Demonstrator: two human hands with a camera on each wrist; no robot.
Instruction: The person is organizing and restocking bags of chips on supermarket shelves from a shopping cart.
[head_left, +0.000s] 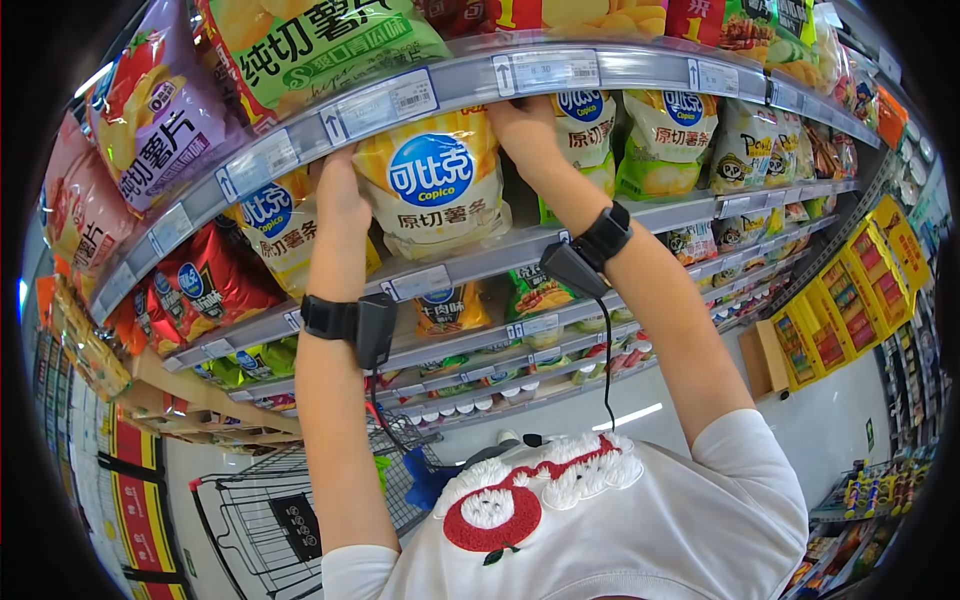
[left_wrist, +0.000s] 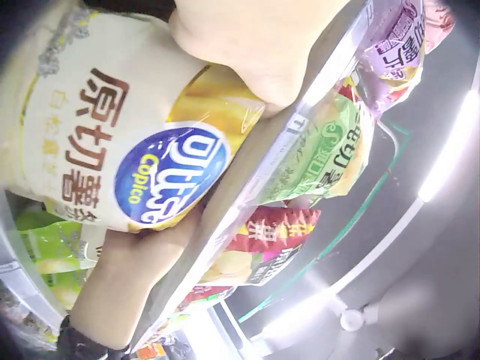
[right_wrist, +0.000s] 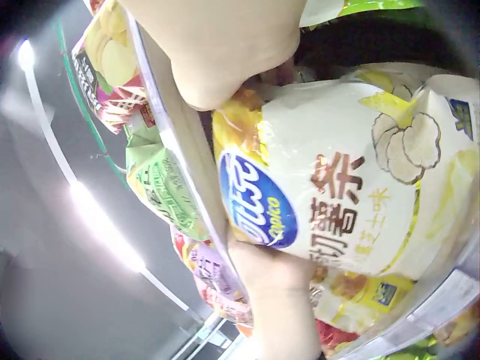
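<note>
A white and yellow bag of potato chips [head_left: 445, 190] with a round blue logo stands upright on the shelf, between both hands. My left hand [head_left: 341, 190] holds its left side, high up near the shelf above; the fingertips are hidden. At the opposite upper side, my right hand [head_left: 527, 135] grips the bag, its fingers reaching behind. In the left wrist view, the left hand [left_wrist: 255, 45] lies along the bag's upper edge. The right wrist view has the right hand [right_wrist: 225, 49] curled at the bag's yellow top corner.
Similar chip bags [head_left: 665, 140] stand to the right, and another yellow one [head_left: 275, 225] to the left. The shelf edge with price labels [head_left: 545, 75] runs close above the hands. A shopping cart [head_left: 270, 510] stands below, and a yellow display [head_left: 850, 300] is at right.
</note>
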